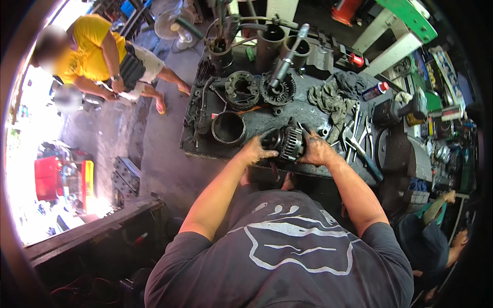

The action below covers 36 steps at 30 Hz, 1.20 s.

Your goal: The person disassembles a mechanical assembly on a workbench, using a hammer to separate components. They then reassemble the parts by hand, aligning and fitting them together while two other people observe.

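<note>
A dark, finned, alternator-like part sits at the front edge of the grimy workbench. My left hand grips its left side, with thumb and fingers around it. My right hand holds the opposite side, its fingers partly behind the part. An empty metal ring lies left of my left hand. Behind are a round housing and a slotted end casing with a long socket tool above it. Wrenches and pliers lie right of my right hand.
Metal cylinders, a crumpled rag, a spray can and a power drill crowd the bench. A person in yellow stands at the left beside a fan. Another person is at lower right.
</note>
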{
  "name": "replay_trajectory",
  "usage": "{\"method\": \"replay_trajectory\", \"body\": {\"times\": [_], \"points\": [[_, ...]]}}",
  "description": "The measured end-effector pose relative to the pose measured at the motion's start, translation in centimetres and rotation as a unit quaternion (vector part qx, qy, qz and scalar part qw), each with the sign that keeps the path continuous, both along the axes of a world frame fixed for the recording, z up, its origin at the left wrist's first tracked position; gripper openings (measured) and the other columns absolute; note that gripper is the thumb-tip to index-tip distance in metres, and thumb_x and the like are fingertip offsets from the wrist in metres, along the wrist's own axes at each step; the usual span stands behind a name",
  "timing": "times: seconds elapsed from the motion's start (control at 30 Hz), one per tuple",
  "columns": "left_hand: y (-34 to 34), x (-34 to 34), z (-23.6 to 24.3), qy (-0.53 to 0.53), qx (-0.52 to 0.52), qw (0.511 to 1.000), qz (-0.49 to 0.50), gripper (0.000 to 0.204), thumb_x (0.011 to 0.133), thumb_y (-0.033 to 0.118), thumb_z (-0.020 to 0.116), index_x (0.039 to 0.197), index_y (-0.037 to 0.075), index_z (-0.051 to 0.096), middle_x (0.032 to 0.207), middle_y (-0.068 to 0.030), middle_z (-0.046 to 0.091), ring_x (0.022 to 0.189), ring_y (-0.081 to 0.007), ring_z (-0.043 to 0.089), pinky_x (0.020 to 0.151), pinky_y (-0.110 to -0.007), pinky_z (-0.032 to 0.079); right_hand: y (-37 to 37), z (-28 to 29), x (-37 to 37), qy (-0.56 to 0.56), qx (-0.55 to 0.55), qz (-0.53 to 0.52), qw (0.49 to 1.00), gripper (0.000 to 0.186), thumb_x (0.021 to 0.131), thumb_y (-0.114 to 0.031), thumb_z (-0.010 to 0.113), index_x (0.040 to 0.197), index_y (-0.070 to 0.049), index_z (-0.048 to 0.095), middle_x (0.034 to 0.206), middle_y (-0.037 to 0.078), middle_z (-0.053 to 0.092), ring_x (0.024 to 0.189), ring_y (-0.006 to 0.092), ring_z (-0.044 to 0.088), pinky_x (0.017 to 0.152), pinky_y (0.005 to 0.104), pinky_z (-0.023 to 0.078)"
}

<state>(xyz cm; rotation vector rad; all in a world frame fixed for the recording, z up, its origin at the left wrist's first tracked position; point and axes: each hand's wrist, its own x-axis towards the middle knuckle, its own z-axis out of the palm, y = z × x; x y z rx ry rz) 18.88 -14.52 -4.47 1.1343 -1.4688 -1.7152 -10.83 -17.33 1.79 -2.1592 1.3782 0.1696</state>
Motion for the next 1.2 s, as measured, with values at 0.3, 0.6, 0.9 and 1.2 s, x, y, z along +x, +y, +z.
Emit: {"method": "replay_trajectory", "body": {"times": [0.3,0.6,0.9,1.2], "points": [[-0.8,-0.3,-0.7,0.069,-0.114,0.988,0.071,0.093,0.068,0.04,0.1,0.144,-0.001,0.064,0.14,-0.0183,0.071,0.131,-0.0296,0.066,0.117,-0.043,0.048,0.9,0.6,2.3,-0.128,-0.058,-0.001,0.99,0.085,0.069,-0.025,0.098,0.142,-0.001,0.062,0.139,0.021,0.066,0.134,0.0423,0.059,0.118,0.048,0.046],[0.5,-1.0,3.0,-0.154,0.017,0.985,0.079,0.089,0.08,0.057,0.091,0.145,0.003,0.064,0.143,-0.0285,0.067,0.138,-0.0398,0.063,0.115,-0.046,0.05,0.9,1.1,2.7,-0.071,-0.078,0.044,0.993,0.087,0.074,-0.034,0.096,0.147,-0.004,0.059,0.143,0.021,0.063,0.133,0.0419,0.059,0.116,0.0477,0.049],[-1.9,-0.5,3.6,-0.046,-0.006,0.996,0.08,0.077,0.081,0.05,0.09,0.142,0.008,0.068,0.141,-0.0252,0.07,0.132,-0.0371,0.067,0.112,-0.047,0.052,1.8,0.7,2.4,-0.075,-0.088,0.003,0.993,0.094,0.071,-0.031,0.097,0.15,-0.005,0.055,0.146,0.023,0.06,0.138,0.0434,0.056,0.118,0.0488,0.047],[-0.3,0.8,2.8,-0.115,-0.155,0.981,0.016,0.095,0.076,0.039,0.094,0.156,0.006,0.055,0.156,-0.0255,0.058,0.146,-0.0364,0.056,0.124,-0.044,0.043,2.0,0.2,2.2,-0.015,-0.064,-0.032,0.997,0.1,0.072,-0.034,0.097,0.154,-0.001,0.05,0.151,0.028,0.057,0.143,0.0476,0.053,0.122,0.0494,0.045]]}}
